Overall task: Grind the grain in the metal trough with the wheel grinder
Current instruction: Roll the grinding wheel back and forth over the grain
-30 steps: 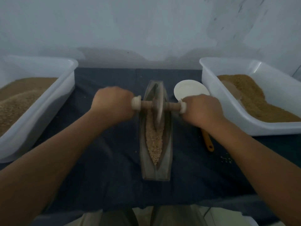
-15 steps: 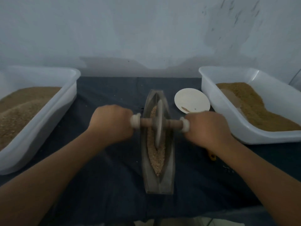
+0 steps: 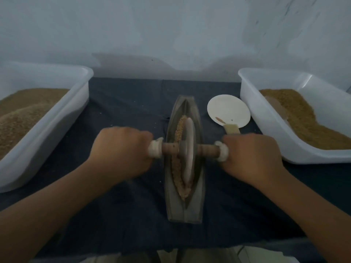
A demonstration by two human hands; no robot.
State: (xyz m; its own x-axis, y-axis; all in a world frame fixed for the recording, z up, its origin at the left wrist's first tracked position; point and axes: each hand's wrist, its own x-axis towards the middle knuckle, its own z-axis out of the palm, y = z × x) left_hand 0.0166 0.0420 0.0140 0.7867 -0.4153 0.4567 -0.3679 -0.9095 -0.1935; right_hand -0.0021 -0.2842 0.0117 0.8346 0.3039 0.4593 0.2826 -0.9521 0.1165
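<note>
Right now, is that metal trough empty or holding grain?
Holding grain: a tan strip lies in the metal trough beside the wheel.

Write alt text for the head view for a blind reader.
The left hand and right hand grip the wooden axle of a disc-shaped wheel grinder standing in a boat-shaped metal trough of tan grain on a dark cloth. The left white plastic tub and right white plastic tub hold brown grain.

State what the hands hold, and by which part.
Both grip the wheel grinder: left hand on its left handle end, right hand on the right.
</note>
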